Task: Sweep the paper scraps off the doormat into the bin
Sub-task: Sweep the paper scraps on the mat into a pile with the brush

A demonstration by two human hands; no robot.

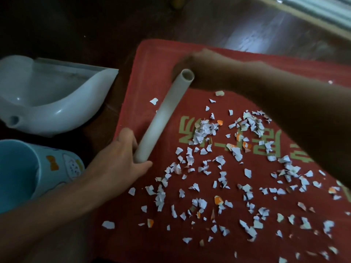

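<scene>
The left hand (121, 158) is gripping the stiff tube (163, 114) low; the right hand (201, 65) is blurred, hold untellable; paper scraps (203, 130) are lying feather-light.

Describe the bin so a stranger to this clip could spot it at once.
Find the red doormat strewn with paper scraps; two plastic containers sit on the dark floor by its left edge. The bin is the nearer one, light blue and round with cartoon prints, unlike the plain white scoop-shaped dustpan beyond it.

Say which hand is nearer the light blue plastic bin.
Left. The left hand grips the white tube just right of the light blue plastic bin; the right hand is farther, over the red doormat.
</scene>
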